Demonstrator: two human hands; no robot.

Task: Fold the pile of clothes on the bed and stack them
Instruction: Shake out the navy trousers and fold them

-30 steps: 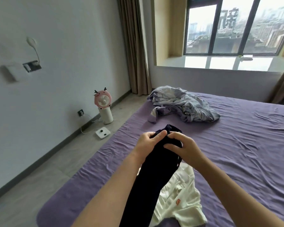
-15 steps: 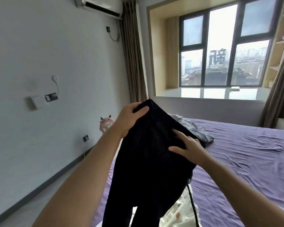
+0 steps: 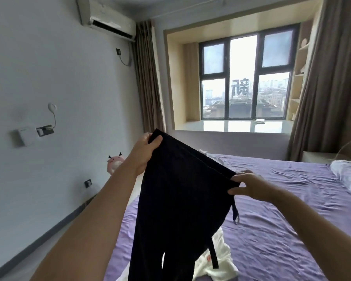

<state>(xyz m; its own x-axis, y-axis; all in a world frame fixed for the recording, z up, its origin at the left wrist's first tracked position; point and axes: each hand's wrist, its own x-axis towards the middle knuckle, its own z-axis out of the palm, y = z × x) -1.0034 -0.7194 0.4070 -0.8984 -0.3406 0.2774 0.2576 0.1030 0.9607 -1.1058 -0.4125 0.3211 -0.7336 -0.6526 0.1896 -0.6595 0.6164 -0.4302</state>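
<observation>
- The dark trousers [image 3: 176,199] are held up in the air above the near part of the bed [image 3: 282,220], stretched by the waistband between the two hands.
- One waistband corner is pinched by the left hand [image 3: 144,153], with the thumb laid over the front of the cloth and the other fingers hidden behind it.
- The opposite corner is pinched by the right hand [image 3: 249,184] between thumb and fingertips, lower than the left hand's corner, so the waistband is tilted down toward the right.
- The long axis of the trousers runs roughly vertically: the waistband is at the top and the legs point down toward the bed, their ends cut off by the lower edge of the view.
- A drawstring or strap [image 3: 214,254] is seen dangling from the right side of the trousers.
- A slip is judged possible at the right corner, where only a shallow pinch is applied.
- Uneven leg alignment is likely if the trousers are laid down with the waistband tilted.
- The white garment [image 3: 221,258], lying on the bed directly beneath the trousers, could be caught or dragged by the hanging legs or the strap.
</observation>
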